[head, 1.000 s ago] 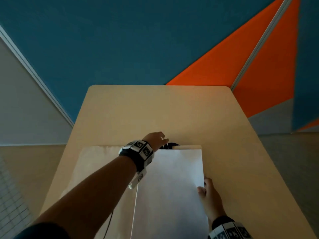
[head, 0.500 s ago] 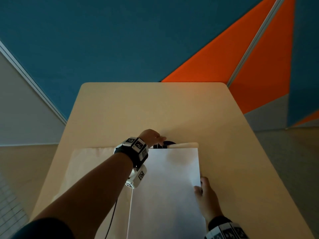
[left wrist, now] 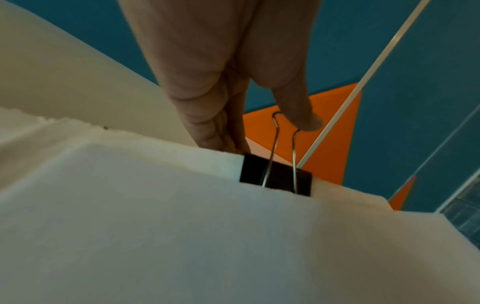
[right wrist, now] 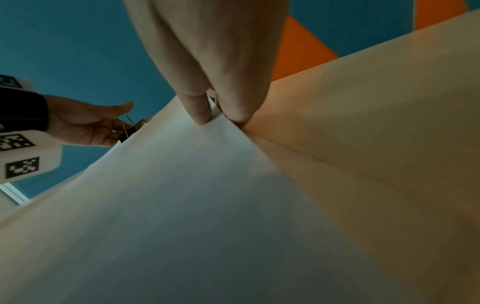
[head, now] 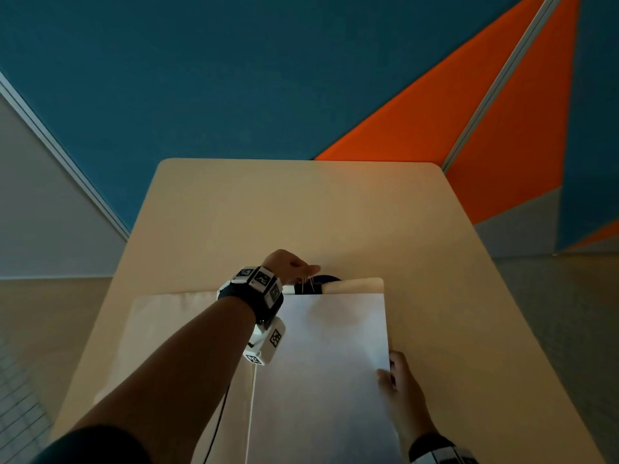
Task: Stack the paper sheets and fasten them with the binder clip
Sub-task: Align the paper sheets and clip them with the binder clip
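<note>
A stack of white paper sheets [head: 321, 363] lies on the beige table [head: 301, 212]. A black binder clip [head: 310, 289] sits clamped on the stack's far edge, its wire handles standing up. My left hand [head: 291, 267] is at the clip. In the left wrist view its thumb presses the top of a wire handle of the binder clip [left wrist: 275, 178], with the fingers curled behind it. My right hand [head: 398, 386] pinches the stack's right edge. In the right wrist view its thumb lies on top of the paper [right wrist: 182, 205].
A cream sheet with a ragged far edge [head: 167, 329] lies under and left of the stack. A dark round hole [head: 326, 279] shows in the table just behind the clip. A thin cable [head: 217, 426] hangs from my left wrist. Blue and orange partitions stand behind the table.
My left hand has stayed at the clip, shifting slightly. My right hand keeps its hold on the right edge, and the stack has not visibly moved.
</note>
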Motion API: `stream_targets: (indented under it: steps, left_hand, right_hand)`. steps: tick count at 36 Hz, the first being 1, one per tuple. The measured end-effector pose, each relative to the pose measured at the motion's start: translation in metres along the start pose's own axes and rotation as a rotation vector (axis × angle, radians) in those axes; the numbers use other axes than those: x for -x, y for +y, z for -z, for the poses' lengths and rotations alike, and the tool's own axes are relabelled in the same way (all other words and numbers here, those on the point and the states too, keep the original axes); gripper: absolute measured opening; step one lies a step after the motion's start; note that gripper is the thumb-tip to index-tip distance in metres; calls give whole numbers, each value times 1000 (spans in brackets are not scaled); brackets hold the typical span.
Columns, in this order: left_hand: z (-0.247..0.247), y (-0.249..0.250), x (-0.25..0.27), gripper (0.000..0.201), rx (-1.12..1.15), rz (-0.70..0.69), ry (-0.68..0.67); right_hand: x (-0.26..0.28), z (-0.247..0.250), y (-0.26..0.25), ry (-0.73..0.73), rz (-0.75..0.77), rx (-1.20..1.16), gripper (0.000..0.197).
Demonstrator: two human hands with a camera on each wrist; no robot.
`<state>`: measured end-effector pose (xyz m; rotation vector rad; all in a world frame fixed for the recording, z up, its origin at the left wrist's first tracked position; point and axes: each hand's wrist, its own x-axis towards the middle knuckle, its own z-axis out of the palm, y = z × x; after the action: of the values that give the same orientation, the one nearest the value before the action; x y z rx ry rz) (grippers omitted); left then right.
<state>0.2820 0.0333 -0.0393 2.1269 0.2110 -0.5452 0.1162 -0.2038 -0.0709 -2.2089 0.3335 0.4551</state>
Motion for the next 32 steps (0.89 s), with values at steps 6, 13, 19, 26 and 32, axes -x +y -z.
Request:
stream_targets:
  steps: [6,13,19,26,32]
  left_hand:
    - [-4,-2,-5,44,-60,1,24]
    - [-7,-2,-9,42,-104,33,82]
    - [-7,-5,-14,46,-119,65,55]
    - [-5,-6,-17,43,-84,68,63]
    - [-9,-5,-18,45,-90,68,41]
  right_hand:
    - [-3,-3,11,31,31,-23,28]
    - [-5,-5,19,47,58,-91,21]
    - [-6,-7,29,53,95,-89,40]
    - [-11,-6,45,84,95,-79,62]
    - [-11,-4,47,86,158,-78,42]
